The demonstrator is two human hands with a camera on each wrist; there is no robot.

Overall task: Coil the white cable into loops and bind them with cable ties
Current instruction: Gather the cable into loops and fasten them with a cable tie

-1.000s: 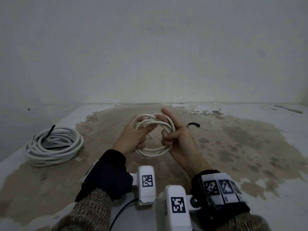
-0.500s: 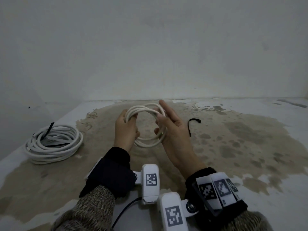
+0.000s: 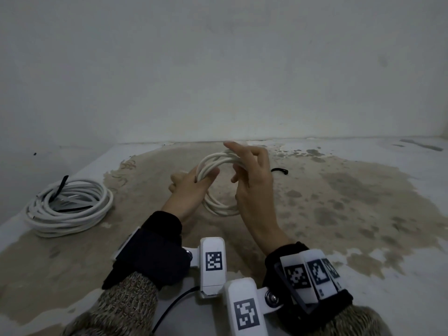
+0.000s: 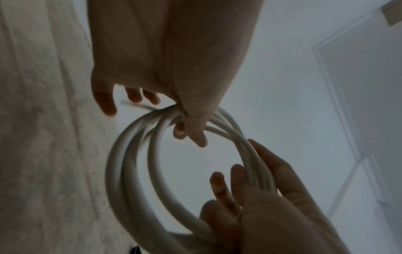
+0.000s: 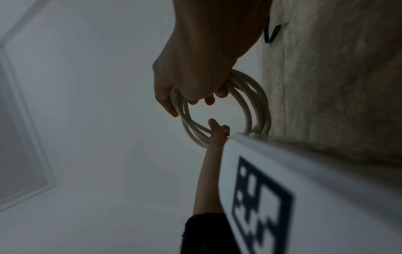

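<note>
A small white cable coil (image 3: 219, 207) of several loops hangs upright above the floor between my two hands. My left hand (image 3: 206, 177) pinches its left side, thumb laid across the strands; the left wrist view shows thumb and forefinger closed on the coil (image 4: 132, 154). My right hand (image 3: 242, 170) holds the right side, forefinger raised and the other fingers curled. In the right wrist view those fingers (image 5: 208, 99) wrap round the coil (image 5: 256, 106). A loose black cable tie (image 3: 279, 170) lies on the floor just right of my right hand.
A larger white cable coil (image 3: 70, 209) with black ties across it lies on the floor at the left. The floor (image 3: 351, 202) is stained brown and ends at a pale wall (image 3: 218, 69) close behind the hands.
My right hand's fingers, straight against the coil half a second ago, have curled round it. My left hand has turned so its thumb lies across the strands. The coil stays between the hands.
</note>
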